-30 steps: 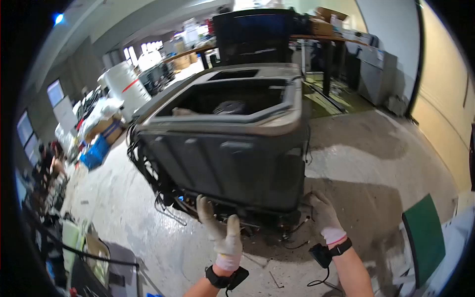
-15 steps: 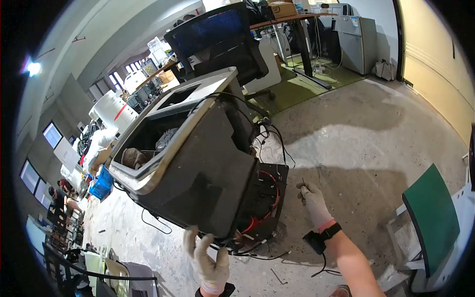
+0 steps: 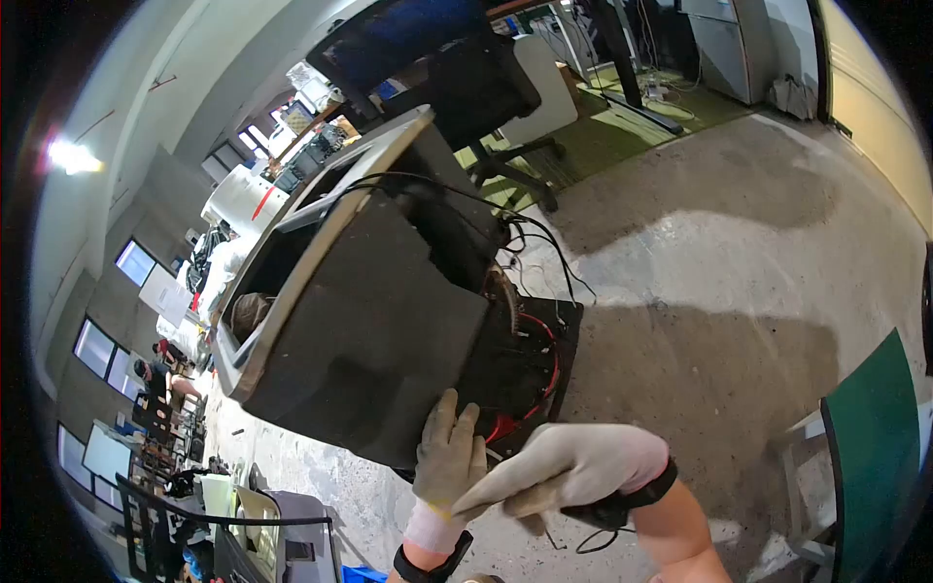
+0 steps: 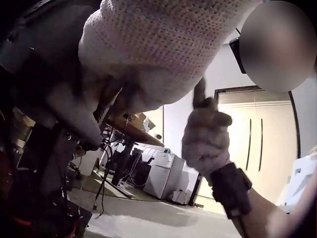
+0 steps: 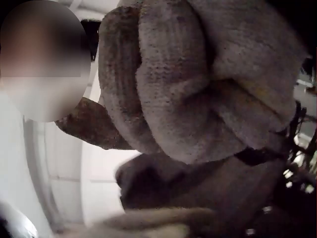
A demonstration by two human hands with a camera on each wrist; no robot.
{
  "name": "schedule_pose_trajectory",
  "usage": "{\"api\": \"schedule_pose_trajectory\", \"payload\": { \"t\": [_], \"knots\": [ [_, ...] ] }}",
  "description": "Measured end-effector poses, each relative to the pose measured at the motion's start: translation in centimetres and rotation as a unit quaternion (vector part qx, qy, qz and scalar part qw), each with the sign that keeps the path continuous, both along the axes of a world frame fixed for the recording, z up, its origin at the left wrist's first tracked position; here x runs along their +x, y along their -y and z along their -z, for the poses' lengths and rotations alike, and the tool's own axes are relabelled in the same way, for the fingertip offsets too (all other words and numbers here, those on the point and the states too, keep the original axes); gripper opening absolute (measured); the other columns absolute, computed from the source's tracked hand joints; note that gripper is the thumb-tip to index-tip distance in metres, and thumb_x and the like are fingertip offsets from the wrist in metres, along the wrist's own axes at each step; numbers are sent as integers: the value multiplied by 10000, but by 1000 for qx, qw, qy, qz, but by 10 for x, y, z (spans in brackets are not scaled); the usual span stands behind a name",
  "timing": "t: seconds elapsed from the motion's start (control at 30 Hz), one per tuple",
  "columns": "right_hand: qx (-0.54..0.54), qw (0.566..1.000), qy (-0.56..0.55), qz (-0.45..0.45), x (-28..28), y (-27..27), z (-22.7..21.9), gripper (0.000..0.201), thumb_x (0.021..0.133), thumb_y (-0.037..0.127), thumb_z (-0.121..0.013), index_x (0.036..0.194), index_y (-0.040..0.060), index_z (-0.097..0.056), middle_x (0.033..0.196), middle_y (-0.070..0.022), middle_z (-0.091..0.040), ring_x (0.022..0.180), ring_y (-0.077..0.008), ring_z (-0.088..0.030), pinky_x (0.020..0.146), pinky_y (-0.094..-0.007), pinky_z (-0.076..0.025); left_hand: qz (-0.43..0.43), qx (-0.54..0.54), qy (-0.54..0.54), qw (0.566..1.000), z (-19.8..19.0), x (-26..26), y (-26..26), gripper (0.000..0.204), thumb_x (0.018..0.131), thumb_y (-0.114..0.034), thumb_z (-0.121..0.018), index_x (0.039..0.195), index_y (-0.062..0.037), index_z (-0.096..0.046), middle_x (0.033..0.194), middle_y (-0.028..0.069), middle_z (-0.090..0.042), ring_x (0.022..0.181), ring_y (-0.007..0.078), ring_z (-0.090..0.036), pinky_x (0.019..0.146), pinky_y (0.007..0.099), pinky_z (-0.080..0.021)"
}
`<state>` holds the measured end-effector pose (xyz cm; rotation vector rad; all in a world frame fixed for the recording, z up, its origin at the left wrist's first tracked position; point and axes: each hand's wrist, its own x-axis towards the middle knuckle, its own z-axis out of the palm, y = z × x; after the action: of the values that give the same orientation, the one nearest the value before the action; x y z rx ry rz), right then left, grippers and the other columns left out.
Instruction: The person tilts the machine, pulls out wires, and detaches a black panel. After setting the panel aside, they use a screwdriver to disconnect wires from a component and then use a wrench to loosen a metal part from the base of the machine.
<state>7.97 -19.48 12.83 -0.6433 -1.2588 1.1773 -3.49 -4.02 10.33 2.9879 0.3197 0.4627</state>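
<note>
A large dark grey plastic housing (image 3: 360, 321) with a pale rim (image 3: 321, 248) stands tilted in the head view, its side towards me. Under it, a black base (image 3: 569, 335) carries a red wire (image 3: 555, 361). My gloved left hand (image 3: 449, 464) rests with straight fingers on the housing's lower edge. In front of that edge, my gloved right hand (image 3: 583, 464) points its index finger towards the left hand. Its other fingers are curled, and nothing shows in them. The left wrist view also shows this right hand (image 4: 205, 141) with one finger raised.
Black cables (image 3: 539, 233) trail from the housing's far side. Behind it stands a black office chair (image 3: 476, 97) on green matting. A green panel (image 3: 875, 447) stands at right, grey and pale containers (image 3: 292, 539) at lower left. People sit far left.
The housing has turned and tilted, showing its side and wired base. My left hand has come onto its lower edge. The right hand has swung left, close to the left hand.
</note>
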Motion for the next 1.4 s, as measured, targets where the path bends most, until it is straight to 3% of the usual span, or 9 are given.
{"api": "schedule_pose_trajectory", "payload": {
  "t": [0.1,0.17,0.23,0.3,0.37,0.57,0.9,1.17,1.4],
  "knots": [
    [9,997,63,45,6,-2,14,277,801,36,-519,1075,50,-552,753,-100,-593,633,-115,-560,580,-229,-436,-9,98,-51,994,-4,21,18,394,764,-172,-502,1113,3,-446,1245,221,-327,1171,366,-306,933,408,-311],
    [-24,951,153,268,20,-18,59,271,809,104,-494,1072,64,-548,858,-75,-607,698,-114,-543,623,-243,-451,8,87,-32,996,-4,33,22,395,767,-165,-497,1115,12,-438,1236,228,-334,1161,372,-306,934,413,-310],
    [-179,919,-27,352,43,-17,92,265,795,145,-497,1035,52,-558,908,-98,-607,799,-172,-572,717,-276,-448,-33,121,-28,992,2,50,22,392,739,-150,-515,1101,-13,-454,1219,194,-363,1117,341,-357,903,403,-340],
    [-256,762,72,590,66,-23,154,254,780,109,-489,1012,34,-559,941,-123,-599,893,-227,-569,784,-304,-427,-42,137,-48,988,3,62,22,408,741,-159,-520,1115,-13,-446,1211,186,-374,1093,336,-376,891,406,-349],
    [-297,690,93,653,86,-15,218,250,772,112,-497,999,35,-567,970,-135,-590,944,-256,-551,803,-302,-418,-78,148,-71,983,1,72,24,427,743,-164,-522,1133,-13,-436,1197,186,-387,1069,330,-393,880,406,-358],
    [-292,639,5,712,122,-29,292,213,786,125,-489,951,15,-563,865,-148,-595,811,-218,-576,717,-295,-427,-104,147,-50,982,-4,95,14,408,738,-160,-547,1110,-28,-447,1078,153,-467,953,308,-458,818,404,-403],
    [-355,664,150,641,212,-108,282,315,799,268,-504,978,11,-541,831,-180,-587,777,-262,-581,675,-329,-433,-258,301,-139,907,2,138,10,237,680,-237,-625,788,-83,-480,798,73,-488,723,221,-559,555,294,-498],
    [-348,744,56,568,223,-120,291,348,729,292,-591,927,6,-582,849,-201,-593,837,-331,-567,726,-361,-430,-237,357,-129,894,3,140,7,179,687,-202,-599,726,-88,-467,721,67,-494,607,201,-572,472,272,-488],
    [-307,718,148,606,221,-130,334,469,721,435,-576,826,-22,-579,708,-193,-578,694,-280,-580,609,-360,-428,-218,351,-130,901,2,122,1,188,675,-207,-608,715,-92,-465,713,71,-490,608,204,-571,473,288,-486]
  ]
}}
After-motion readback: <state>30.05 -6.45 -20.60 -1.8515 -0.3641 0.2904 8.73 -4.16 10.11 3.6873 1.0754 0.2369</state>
